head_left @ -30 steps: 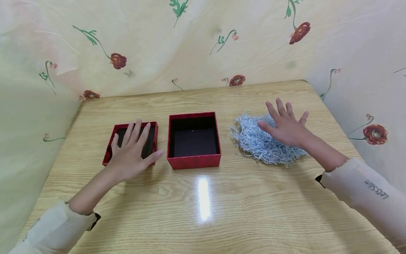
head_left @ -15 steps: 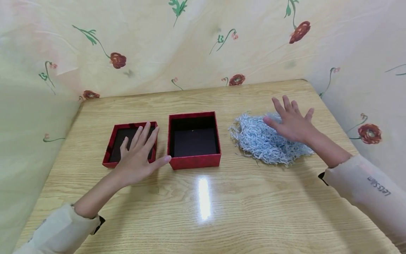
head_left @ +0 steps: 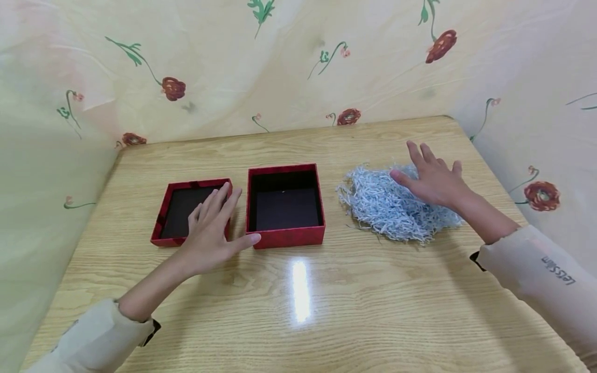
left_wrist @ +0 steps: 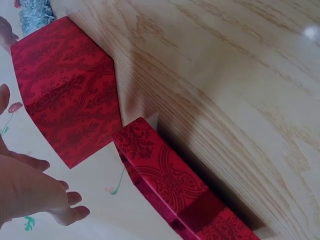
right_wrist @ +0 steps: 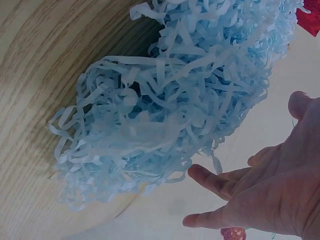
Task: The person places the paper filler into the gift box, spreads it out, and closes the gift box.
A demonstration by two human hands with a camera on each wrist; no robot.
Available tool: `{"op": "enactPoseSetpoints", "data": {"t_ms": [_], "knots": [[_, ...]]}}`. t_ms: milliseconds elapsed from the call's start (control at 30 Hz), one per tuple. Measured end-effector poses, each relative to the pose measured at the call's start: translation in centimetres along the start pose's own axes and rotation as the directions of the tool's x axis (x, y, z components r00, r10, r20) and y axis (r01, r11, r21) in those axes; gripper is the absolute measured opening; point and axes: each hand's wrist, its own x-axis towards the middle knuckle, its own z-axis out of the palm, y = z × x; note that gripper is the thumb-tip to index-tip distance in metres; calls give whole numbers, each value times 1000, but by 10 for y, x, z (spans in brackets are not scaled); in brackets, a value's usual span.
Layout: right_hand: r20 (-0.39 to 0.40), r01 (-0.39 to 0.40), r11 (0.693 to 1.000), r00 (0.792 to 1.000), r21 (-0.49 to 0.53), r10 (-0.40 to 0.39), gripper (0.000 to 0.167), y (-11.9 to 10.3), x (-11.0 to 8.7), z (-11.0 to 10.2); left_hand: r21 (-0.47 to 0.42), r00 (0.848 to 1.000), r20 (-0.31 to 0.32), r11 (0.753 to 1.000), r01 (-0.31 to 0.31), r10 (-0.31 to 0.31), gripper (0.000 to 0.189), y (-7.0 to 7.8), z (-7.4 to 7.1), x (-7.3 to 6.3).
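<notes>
A deep red box (head_left: 285, 238) with a black inside stands open-topped at the table's middle. Left of it lies a shallower red lid (head_left: 160, 228), its dark inner side up. My left hand (head_left: 210, 241) is over the lid's right part, fingers extended, thumb near the box's front left corner; the left wrist view shows it apart from both patterned red sides. On the right is a heap of pale blue shredded paper (head_left: 382, 207). Above its right part hovers my right hand (head_left: 436, 181), fingers spread and slightly bent, holding nothing.
The wooden table (head_left: 354, 311) carries a bright light reflection in front of the box. A flower-printed cloth (head_left: 289, 62) hangs behind the table and along both sides.
My left hand has moved right, from over the lid toward the gap beside the box. My right hand has drifted slightly right above the shredded paper. Box, lid and paper have stayed put.
</notes>
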Motion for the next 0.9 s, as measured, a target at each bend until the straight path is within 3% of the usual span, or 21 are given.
{"op": "enactPoseSetpoints", "data": {"t_ms": [233, 467, 667, 900], "knots": [[25, -5, 1000, 1000, 30, 4, 90, 2, -2, 0, -62, 998, -70, 998, -8, 4, 94, 1, 4, 1], [75, 4, 998, 997, 68, -9, 92, 2, -2, 0, -177, 998, -65, 984, 14, -25, 91, 2, 8, 3], [102, 12, 994, 994, 108, -23, 97, 3, 0, 2, -307, 996, -30, 949, 71, -84, 86, 2, 13, 6], [100, 45, 986, 993, 158, -61, 99, 7, 2, 5, -470, 997, -23, 881, 56, -75, 76, 0, 18, 11]]}}
